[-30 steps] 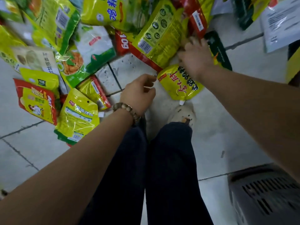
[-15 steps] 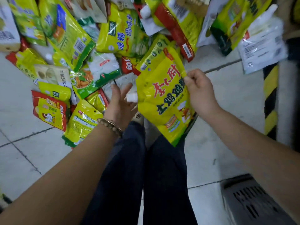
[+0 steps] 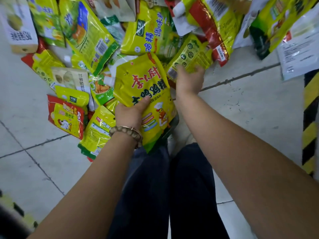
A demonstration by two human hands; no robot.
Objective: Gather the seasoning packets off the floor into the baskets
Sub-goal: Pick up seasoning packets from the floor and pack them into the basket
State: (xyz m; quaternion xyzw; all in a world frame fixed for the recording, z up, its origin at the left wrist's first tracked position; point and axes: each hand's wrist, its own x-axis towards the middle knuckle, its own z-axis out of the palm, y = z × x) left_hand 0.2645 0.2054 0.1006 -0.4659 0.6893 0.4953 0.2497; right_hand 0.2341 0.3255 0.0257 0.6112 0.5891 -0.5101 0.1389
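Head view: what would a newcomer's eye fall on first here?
The big yellow packet with red lettering fills the middle, gripped near its lower left by the left hand. Just right of it, the right hand is on a smaller packet. That one lies at the edge of the heap of packets spread over the tiled floor across the top.
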